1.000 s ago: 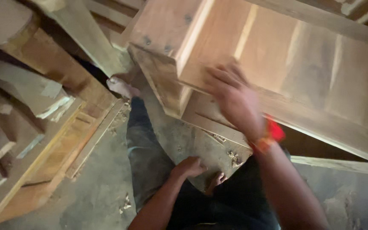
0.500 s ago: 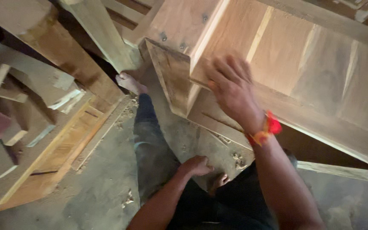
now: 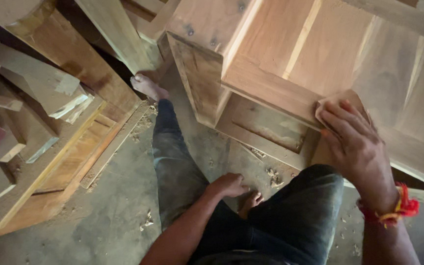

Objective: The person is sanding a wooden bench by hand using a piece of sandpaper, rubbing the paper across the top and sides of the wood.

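At the lower front edge of the wooden cabinet, a small tan sanding pad is pressed flat against the panel by the right hand. The fingers of that hand are spread over the pad and bear down on it; the pad's upper edge shows beyond the fingertips. A red and yellow thread band is worn at the right wrist.

The cabinet is seen tilted, with an open recess below the panel edge. Inside the recess only a pale patch of wood dust is seen on its floor.

The left hand is loosely curled and rests on the left thigh of the dark trousers, well apart from the pad and the cabinet. Nothing is seen held in it.

A bare foot is stretched out beside the cabinet's corner. The concrete floor is strewn with wood shavings. To the left, stacked timber offcuts are lying on the floor.
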